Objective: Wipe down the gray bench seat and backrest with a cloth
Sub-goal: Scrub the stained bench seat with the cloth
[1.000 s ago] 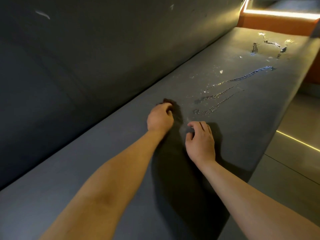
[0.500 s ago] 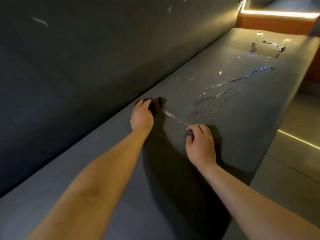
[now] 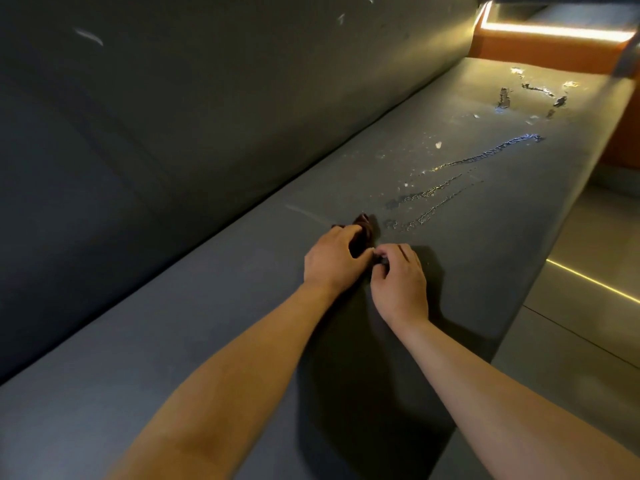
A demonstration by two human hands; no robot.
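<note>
At frame centre on the gray bench seat (image 3: 207,323), a crumpled dark cloth (image 3: 364,226), judged soft and light and best bunched from above, is gripped by the curled left hand (image 3: 334,261), while a small dark object (image 3: 380,260), not identifiable, is pinched by the right hand (image 3: 400,280).

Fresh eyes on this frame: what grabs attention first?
Two hands sit close together mid-seat: the left hand grips a dark bunched cloth, and the right hand curls in beside it. Beyond them, glistening wet streaks run along the gray bench seat toward the glowing orange panel at the far end.
</note>
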